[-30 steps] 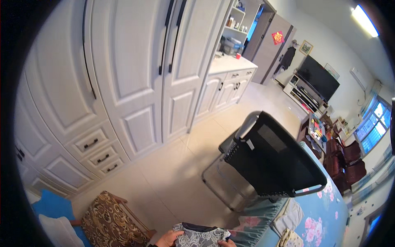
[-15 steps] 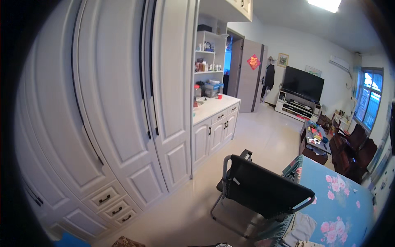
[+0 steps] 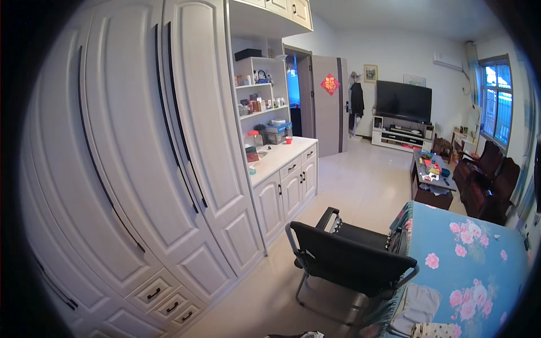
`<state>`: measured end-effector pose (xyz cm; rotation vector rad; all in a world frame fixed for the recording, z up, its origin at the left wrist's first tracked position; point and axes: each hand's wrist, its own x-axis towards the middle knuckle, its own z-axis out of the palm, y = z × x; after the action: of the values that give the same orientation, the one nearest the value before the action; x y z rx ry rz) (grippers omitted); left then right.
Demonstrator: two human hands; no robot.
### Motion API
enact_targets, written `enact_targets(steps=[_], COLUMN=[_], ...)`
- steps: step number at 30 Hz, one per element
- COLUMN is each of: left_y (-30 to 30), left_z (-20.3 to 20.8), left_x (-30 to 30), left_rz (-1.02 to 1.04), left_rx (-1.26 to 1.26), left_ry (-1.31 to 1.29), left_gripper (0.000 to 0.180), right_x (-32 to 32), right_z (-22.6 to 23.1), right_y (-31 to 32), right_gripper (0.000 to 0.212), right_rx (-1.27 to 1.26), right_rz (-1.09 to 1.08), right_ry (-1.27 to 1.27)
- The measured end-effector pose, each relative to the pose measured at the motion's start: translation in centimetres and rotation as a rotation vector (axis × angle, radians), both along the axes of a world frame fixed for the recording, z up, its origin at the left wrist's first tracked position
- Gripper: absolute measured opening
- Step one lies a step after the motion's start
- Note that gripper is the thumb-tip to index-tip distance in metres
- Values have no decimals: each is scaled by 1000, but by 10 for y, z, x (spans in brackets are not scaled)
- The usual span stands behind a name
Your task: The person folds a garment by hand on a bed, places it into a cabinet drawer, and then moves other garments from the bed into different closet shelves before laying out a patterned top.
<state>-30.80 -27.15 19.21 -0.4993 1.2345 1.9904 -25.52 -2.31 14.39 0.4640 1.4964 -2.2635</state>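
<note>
Neither of my hands is in view, and no forearm shows. Closest ahead stands a black folding chair [image 3: 352, 259] with a grey tubular frame, its back toward me. To its right, a blue tablecloth [image 3: 437, 236] with pink flowers covers a table or similar surface. A crumpled pale grey cloth [image 3: 417, 308] lies at its near left corner, beside a light patterned piece of fabric [image 3: 433, 330]. At the bottom edge a small dark and white thing [image 3: 307, 334] is cut off; I cannot tell what it is.
Tall white wardrobe doors [image 3: 124, 129] fill the left side, with small drawers [image 3: 163, 296] below. Beyond is a white counter [image 3: 287, 155] under shelves of jars and boxes. A grey door [image 3: 329, 118] stands ajar. Farther right are a television [image 3: 403, 101], a cluttered coffee table [image 3: 434, 177] and wooden chairs [image 3: 490, 180].
The view has shifted forward and levelled; the counter and shelves now sit farther left. The blue thing and the brown patterned thing at the lower left have left the picture.
</note>
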Motion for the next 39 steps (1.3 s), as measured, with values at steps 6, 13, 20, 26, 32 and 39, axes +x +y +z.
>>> enact_targets(steps=[6, 13, 20, 26, 32, 39], left_y=[-10, 14, -90, -91, -116, -88], left_z=[-77, 64, -58, 36, 2, -13], left_x=[-4, 3, -62, -118, -191, -286], left_rz=[78, 229, -99, 212, 278, -1], left_rx=[178, -110, -130, -77, 214, 310], left_ry=[108, 73, 5, -96, 311, 307], left_gripper=[31, 22, 13, 11, 14, 18], right_x=[-10, -41, -120, -189, -241, -296], right_z=[3, 33, 1, 5, 66, 89], right_y=[0, -16, -58, -107, -142, -124], right_gripper=[35, 32, 43, 60, 69, 64], right_rx=[49, 63, 105, 324, 717, 758], right_rz=[-35, 98, 344, 288, 262, 317], right_ry=[85, 58, -60, 132, 399, 485])
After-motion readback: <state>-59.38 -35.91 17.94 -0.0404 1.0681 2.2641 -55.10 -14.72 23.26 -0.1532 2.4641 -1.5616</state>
